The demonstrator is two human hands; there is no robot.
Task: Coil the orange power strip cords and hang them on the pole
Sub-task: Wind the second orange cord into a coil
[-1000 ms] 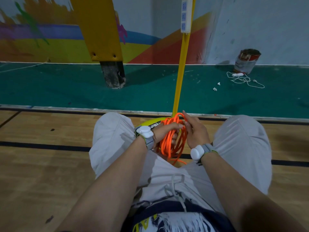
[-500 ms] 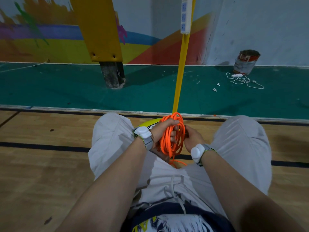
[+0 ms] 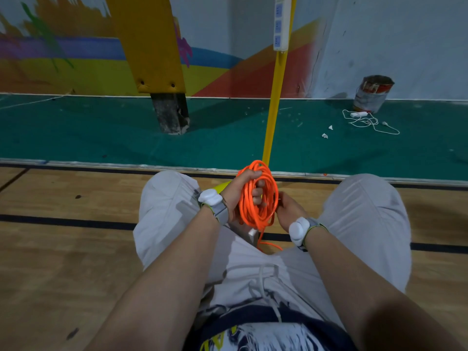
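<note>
Head view, single entry.

1. Left hand [image 3: 240,190]: fingers are curled through the loops, thumb laid over the top; the whole bundle is carried by it.
2. Coil of bright orange power-strip cord [image 3: 263,198]: many round loops are held upright between the two hands, above the lap.
3. Right hand [image 3: 288,207]: fingers are curled against the coil's right edge, and a strand appears to be pinched; the exact grip is hidden by the knuckles.
4. Loose orange tail [image 3: 271,245]: it is seen trailing below the hands onto the pale trousers.
5. Pale block end [image 3: 253,235]: just under the left hand; possibly the strip body, not confirmed.
6. Slim yellow metal pole [image 3: 274,97]: directly beyond the hands.
7. White plastic socket strip [image 3: 281,24]: hung high on the pole.

Risks, as judged:
- Loops could be spilled off the left fingers if the grip is eased.
- The unsecured tail could be caught under a leg and the coil pulled open.
- The hung strip could be knocked while the coil is lifted.
</note>
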